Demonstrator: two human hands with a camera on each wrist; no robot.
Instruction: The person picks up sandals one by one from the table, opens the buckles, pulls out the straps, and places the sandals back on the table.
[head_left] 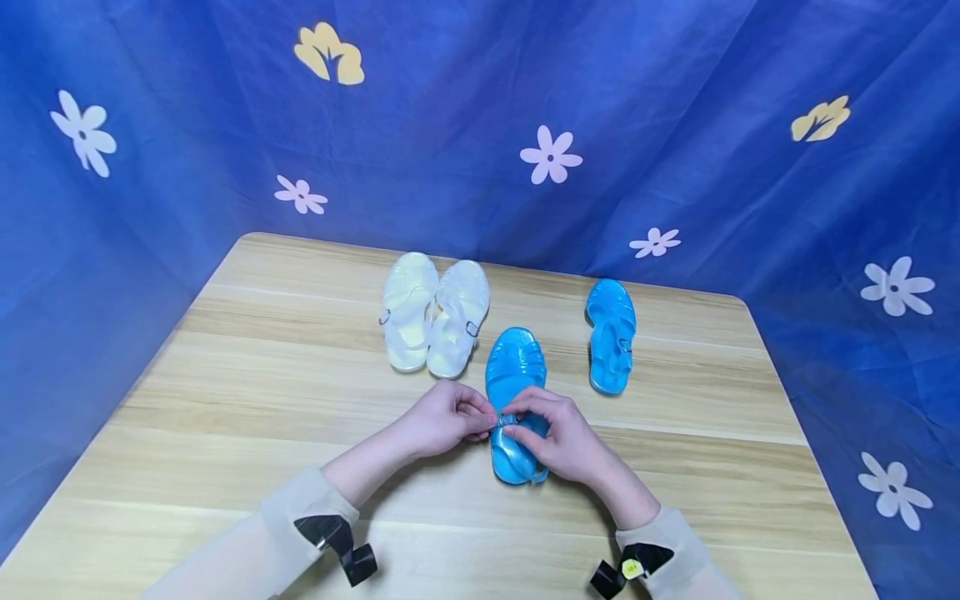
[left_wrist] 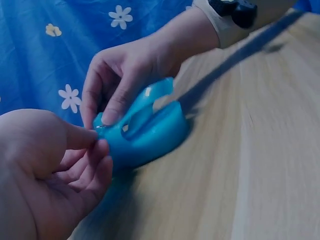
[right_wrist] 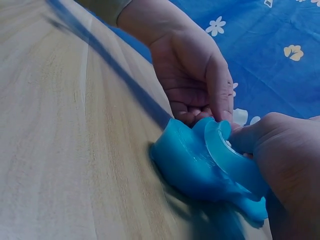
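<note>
A shiny blue jelly sandal (head_left: 516, 367) lies on the table, toe pointing away from me. At its ankle strap, near the small buckle (head_left: 508, 420), both hands meet. My left hand (head_left: 447, 419) pinches the strap's end between thumb and fingers on the left side. From the right, my right hand (head_left: 558, 433) pinches the strap by the buckle with thumb and forefinger. The left wrist view shows the sandal's heel (left_wrist: 155, 145) resting on the table below the fingers. In the right wrist view a strap (right_wrist: 225, 155) curves above the heel; the buckle is mostly hidden by fingers.
A second blue sandal (head_left: 611, 337) lies farther back on the right. Two pearly white sandals (head_left: 409, 308) stand side by side at the back, left of the hands. Behind the wooden table (head_left: 262, 400) hangs a blue curtain (head_left: 450, 100) with printed flowers.
</note>
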